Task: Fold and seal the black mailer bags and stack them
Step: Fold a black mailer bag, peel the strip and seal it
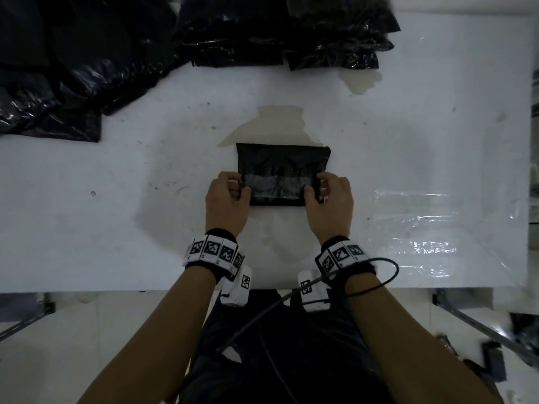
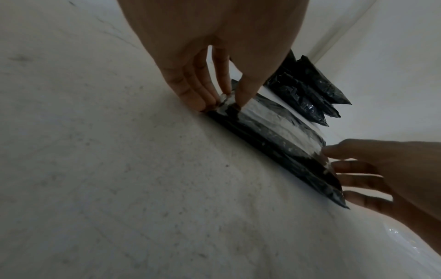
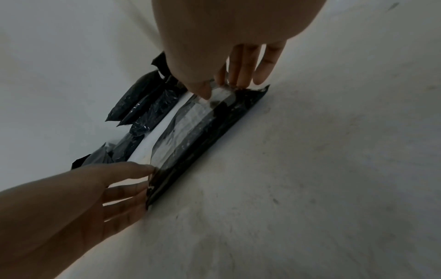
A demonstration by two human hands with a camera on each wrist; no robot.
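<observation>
the bag point(image 1: 282, 173) lies flat on the table point(image 1: 116, 214), long axis left to right — left hand point(image 1: 226, 199) and right hand point(image 1: 331, 201) each pinch an end of its flap point(image 1: 277, 186), equally near.

The scene was dim and grey in all three views, with grain in the darker areas. Soft shadows fell on the white table point(image 1: 116, 199) round the hands, and glare streaked the clear plastic sheet point(image 1: 423, 223) at the right. Highlights glinted on the heap of black bags point(image 1: 87, 68). The head view bent and blurred toward its edges; the wrist views showed the nearest skin large, pale and out of focus.
</observation>
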